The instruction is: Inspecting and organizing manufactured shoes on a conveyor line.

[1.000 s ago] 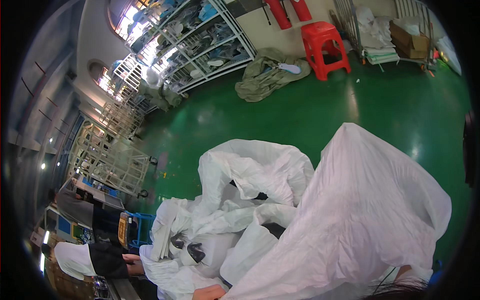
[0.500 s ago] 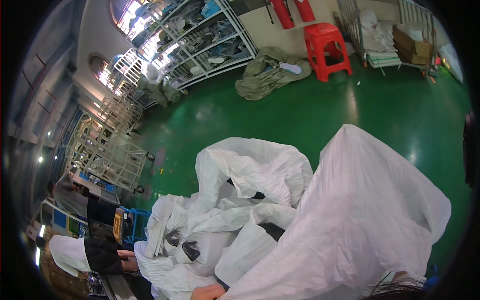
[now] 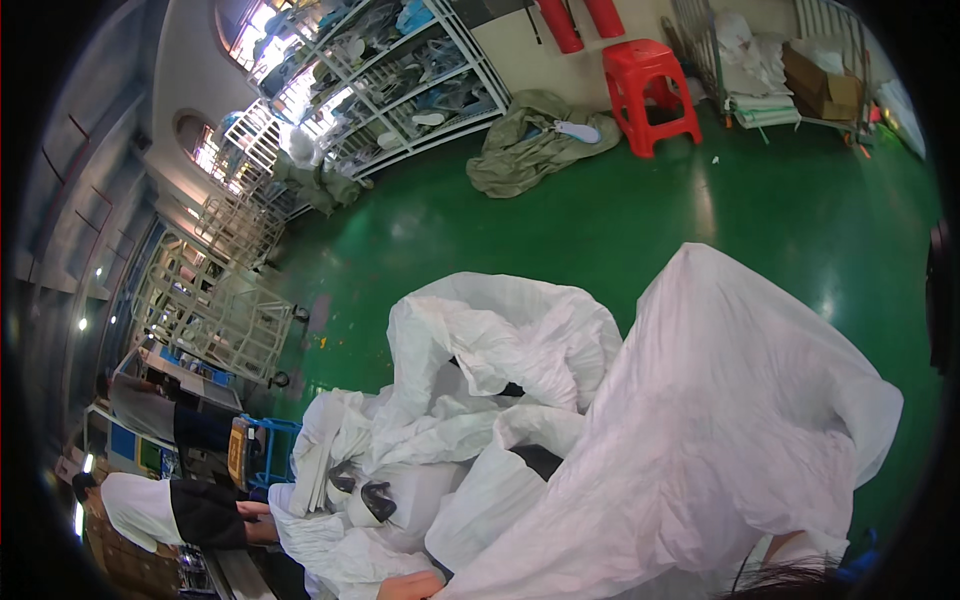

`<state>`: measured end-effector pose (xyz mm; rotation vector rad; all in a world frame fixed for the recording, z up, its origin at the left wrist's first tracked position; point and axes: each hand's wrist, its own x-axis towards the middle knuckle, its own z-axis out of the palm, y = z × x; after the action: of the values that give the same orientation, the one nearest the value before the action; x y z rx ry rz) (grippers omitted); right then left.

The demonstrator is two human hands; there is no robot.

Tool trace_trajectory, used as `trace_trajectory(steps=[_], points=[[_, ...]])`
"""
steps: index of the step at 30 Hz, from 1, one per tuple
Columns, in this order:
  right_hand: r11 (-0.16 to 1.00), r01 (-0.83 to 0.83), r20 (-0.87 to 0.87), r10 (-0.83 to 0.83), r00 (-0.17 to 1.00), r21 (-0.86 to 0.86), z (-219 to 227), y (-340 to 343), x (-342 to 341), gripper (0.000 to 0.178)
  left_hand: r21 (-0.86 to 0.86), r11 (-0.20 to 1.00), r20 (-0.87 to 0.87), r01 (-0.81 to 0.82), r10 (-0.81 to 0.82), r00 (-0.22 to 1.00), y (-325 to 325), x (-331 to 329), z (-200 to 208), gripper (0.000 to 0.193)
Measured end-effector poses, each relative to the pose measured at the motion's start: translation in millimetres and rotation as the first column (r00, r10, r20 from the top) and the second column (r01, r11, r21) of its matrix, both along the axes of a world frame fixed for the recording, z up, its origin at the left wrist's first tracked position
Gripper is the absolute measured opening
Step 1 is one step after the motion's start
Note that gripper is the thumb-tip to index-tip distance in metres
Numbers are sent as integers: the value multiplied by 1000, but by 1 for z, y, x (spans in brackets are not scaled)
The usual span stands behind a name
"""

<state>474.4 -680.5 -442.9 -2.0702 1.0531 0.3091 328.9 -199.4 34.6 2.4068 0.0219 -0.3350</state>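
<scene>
Fingers of our left hand (image 3: 408,587) lay together at the near corner of the white sheet (image 3: 690,410); the lower edge cut them off, so we could not tell whether they had closed on it. The sheet rose to a peak before us and spread to the right, hiding our right hand, whose fingers we could not judge. Beside it, on the left, lay a white heap (image 3: 520,305) with black pieces (image 3: 378,502) among its folds, standing between us and the green floor (image 3: 430,230).

Beyond, we saw a red stool (image 3: 652,95) near an olive cloth (image 3: 510,165) with a pale flat piece (image 3: 578,131) on it, a loaded rack (image 3: 455,118), and a cart holding a carton (image 3: 825,85). To our left stood white cage carts (image 3: 215,315), a blue trolley (image 3: 280,430) and two people, the nearer in a white top (image 3: 145,505). An orange panel (image 3: 238,455) on the trolley was too small for us to read.
</scene>
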Motion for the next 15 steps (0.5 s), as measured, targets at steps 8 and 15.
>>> trace_trajectory(steps=[8, 15], points=[[1000, 9, 10, -9, 1000, 11, -13, -5, 2, 47, 12, 996, -4, -84, 84, 996, -9, -6, 10, 7], [1000, 22, 20, -23, 1000, 17, -22, -15, 0, 50, 107, 978, 145, -179, 163, 976, 10, -31, 18, 12]])
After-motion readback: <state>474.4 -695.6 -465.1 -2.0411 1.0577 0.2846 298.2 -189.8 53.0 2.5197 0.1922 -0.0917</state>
